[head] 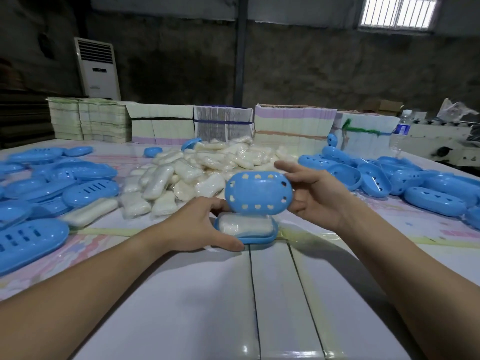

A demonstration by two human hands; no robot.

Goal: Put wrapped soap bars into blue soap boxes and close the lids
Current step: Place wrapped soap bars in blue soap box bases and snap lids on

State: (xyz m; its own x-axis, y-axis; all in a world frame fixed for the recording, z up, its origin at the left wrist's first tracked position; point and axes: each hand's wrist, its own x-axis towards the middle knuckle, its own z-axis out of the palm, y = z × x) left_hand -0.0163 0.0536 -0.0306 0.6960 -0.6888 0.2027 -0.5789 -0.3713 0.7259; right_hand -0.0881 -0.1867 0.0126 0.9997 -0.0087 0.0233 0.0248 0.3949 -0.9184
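Wrapped soap bar [244,224] is seated in the blue box base [255,239], held just above the table [233,294] near its middle. Base is gripped at its left end by the left hand [200,224], fingers curled underneath. Lid [258,193], holes along its rim, is stood up behind the base, pinched at its right end by the right hand [315,194], half open. Hinge cannot be told. Risk judged: lid is brought down skewed and wrapper is caught in the rim, so no snap; base could slip from the one-ended grip. Loose soap pile [197,172] lies behind.
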